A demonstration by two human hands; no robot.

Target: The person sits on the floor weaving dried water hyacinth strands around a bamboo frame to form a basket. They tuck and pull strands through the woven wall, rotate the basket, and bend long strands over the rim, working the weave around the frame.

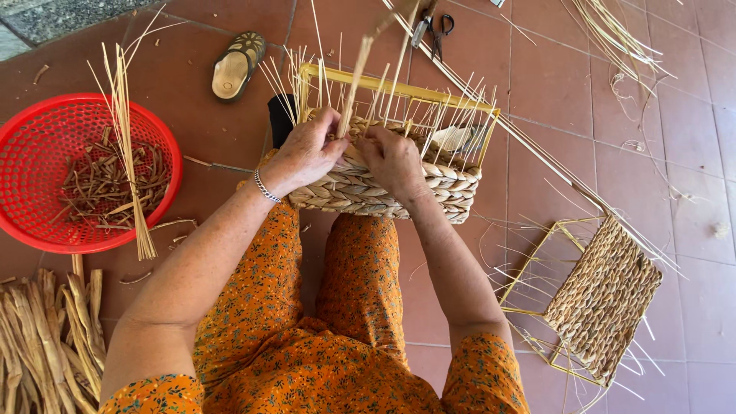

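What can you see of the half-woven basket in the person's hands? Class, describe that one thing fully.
The half-woven basket is a rectangular yellow wire frame with thin pale stakes standing upright along its sides. Thick braided straw-coloured strands wrap its lower part in rows; the upper frame is still bare. It rests tilted against the person's knees, above the tiled floor. The left hand and right hand both press on the top woven row, the left pinching a pale strand.

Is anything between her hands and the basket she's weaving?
Nothing visible. Both the left hand and the right hand rest directly on the basket, fingers at its woven rim among the upright reeds.
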